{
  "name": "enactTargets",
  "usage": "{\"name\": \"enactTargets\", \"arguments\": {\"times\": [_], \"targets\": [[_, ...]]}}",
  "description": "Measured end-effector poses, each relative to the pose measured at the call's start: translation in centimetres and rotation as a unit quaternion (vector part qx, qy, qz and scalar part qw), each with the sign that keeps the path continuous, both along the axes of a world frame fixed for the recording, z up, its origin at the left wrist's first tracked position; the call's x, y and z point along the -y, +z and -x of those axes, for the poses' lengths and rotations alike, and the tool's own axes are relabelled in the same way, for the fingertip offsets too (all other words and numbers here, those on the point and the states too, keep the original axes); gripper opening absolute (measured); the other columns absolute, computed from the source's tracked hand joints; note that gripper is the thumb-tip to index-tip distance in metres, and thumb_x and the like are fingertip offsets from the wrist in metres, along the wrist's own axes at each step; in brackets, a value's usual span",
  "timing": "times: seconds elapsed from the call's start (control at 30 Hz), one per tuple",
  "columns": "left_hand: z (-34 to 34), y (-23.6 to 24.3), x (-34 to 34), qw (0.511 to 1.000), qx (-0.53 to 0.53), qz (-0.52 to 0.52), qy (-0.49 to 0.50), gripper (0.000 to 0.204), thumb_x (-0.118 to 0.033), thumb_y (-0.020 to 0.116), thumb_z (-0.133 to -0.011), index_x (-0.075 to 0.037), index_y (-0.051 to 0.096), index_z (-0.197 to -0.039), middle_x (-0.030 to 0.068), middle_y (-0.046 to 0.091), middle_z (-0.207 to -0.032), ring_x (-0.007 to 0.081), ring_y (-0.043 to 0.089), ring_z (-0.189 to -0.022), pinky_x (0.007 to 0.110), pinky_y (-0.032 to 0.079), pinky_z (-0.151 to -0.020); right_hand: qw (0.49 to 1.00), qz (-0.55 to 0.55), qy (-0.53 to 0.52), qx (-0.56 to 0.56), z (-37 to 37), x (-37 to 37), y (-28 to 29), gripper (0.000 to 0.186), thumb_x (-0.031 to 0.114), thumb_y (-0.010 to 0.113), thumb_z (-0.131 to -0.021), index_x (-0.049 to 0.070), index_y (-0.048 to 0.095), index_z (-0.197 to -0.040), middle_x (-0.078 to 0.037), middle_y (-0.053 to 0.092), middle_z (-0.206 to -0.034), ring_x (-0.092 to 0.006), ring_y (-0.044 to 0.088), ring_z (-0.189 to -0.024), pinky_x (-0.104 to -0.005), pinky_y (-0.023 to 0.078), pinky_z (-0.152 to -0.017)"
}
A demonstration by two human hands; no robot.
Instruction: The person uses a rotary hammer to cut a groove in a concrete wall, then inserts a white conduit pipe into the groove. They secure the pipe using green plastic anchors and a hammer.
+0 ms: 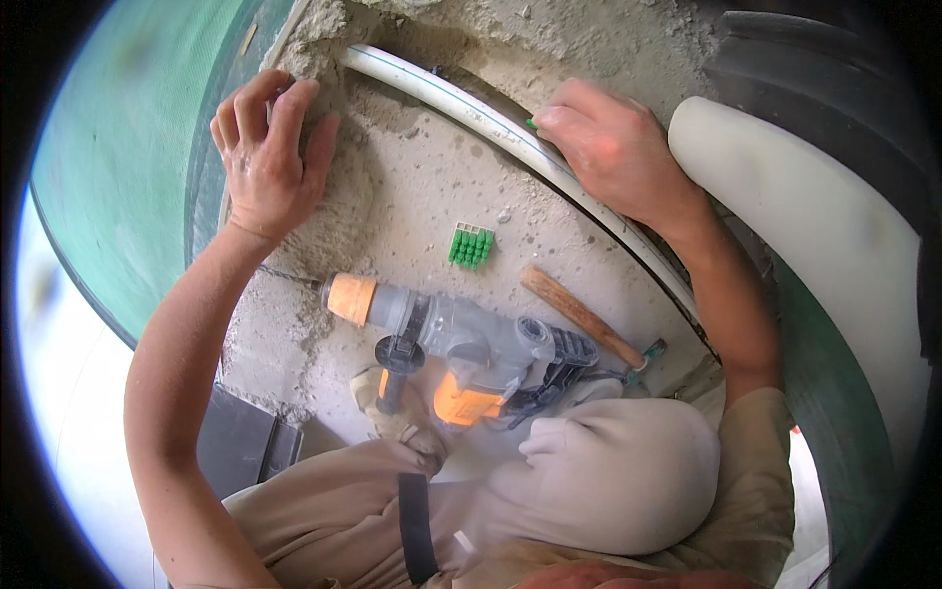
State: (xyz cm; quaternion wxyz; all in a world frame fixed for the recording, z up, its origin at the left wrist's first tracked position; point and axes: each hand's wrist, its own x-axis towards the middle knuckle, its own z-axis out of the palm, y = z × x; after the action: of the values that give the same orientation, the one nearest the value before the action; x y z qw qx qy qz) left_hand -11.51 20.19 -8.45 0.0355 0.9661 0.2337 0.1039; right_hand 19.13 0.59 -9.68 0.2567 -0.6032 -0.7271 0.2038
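The right hand is pinching a small green piece beside the white pipe, and the left hand is resting unclenched on rough concrete.

Reader: Specify the arm covering.
Manual: Right sleeve: khaki-brown, ending near the elbow. Both forearms: bare.
Reader: Specify the leg covering.
Manual: Trousers: beige, creased; paler and smoother over one knee. Band: flat, black, set across the fabric.
Reader: Footwear?
Manual: Shoe: beige, partly hidden.
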Motion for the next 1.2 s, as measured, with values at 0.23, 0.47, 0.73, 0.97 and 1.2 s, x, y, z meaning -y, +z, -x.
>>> {"name": "enactTargets", "arguments": {"times": [0.23, 0.47, 0.73, 0.97, 1.2], "targets": [[0.2, -0.2, -0.2, 1.000, 0.004, 0.004, -0.007, 0.042, -0.021, 0.077, -0.091, -0.017, 0.062, -0.130, 0.0082, 0.053, -0.132, 0.0318, 0.048, -0.119, 0.046, 0.037, -0.103, 0.992, -0.054, 0.093, 0.067, 0.0, -1.7, -0.3, 0.009, 0.001, 0.066, -0.082, 0.004, 0.062, -0.089, -0.010, 0.054, -0.086, -0.0299, 0.063, -0.084, -0.0426, 0.053, -0.072], [0.3, -0.3, -0.2, 1.000, 0.003, -0.003, -0.004, 0.043, -0.017, 0.078, -0.090, -0.013, 0.063, -0.130, 0.0109, 0.055, -0.131, 0.0331, 0.050, -0.117, 0.045, 0.038, -0.103, 0.981, -0.037, 0.136, 0.134, 0.2, -2.7, -0.5, 0.006, 0.006, 0.065, -0.081, 0.005, 0.059, -0.083, -0.009, 0.056, -0.086, -0.0279, 0.064, -0.086, -0.0411, 0.054, -0.075], [0.6, -0.7, -0.3, 1.000, 0.001, -0.007, -0.005, 0.041, -0.024, 0.076, -0.093, -0.018, 0.061, -0.131, 0.0084, 0.051, -0.131, 0.0314, 0.047, -0.119, 0.047, 0.037, -0.103, 0.977, -0.030, 0.134, 0.165, 0.5, -3.2, 0.0, 0.005, 0.008, 0.065, -0.081, 0.005, 0.060, -0.081, -0.008, 0.058, -0.086, -0.0262, 0.065, -0.087, -0.0395, 0.056, -0.077], [0.4, -0.5, -0.2, 1.000, -0.006, -0.004, -0.001, 0.041, -0.017, 0.077, -0.091, -0.012, 0.063, -0.129, 0.0124, 0.055, -0.134, 0.0344, 0.050, -0.119, 0.047, 0.039, -0.106, 0.976, -0.006, 0.139, 0.168, 0.7, -3.5, -0.1, 0.002, 0.005, 0.065, -0.080, 0.005, 0.063, -0.081, -0.008, 0.060, -0.088, -0.0270, 0.066, -0.089, -0.0402, 0.056, -0.078], [0.3, -0.3, -0.1, 1.000, 0.001, 0.002, -0.002, 0.042, -0.017, 0.077, -0.090, -0.012, 0.063, -0.129, 0.0122, 0.055, -0.133, 0.0349, 0.051, -0.119, 0.047, 0.040, -0.105, 0.983, 0.049, 0.107, 0.143, 0.9, -3.5, -0.3, 0.006, 0.001, 0.065, -0.079, 0.004, 0.069, -0.082, -0.009, 0.065, -0.091, -0.0294, 0.068, -0.094, -0.0418, 0.059, -0.082]]}}
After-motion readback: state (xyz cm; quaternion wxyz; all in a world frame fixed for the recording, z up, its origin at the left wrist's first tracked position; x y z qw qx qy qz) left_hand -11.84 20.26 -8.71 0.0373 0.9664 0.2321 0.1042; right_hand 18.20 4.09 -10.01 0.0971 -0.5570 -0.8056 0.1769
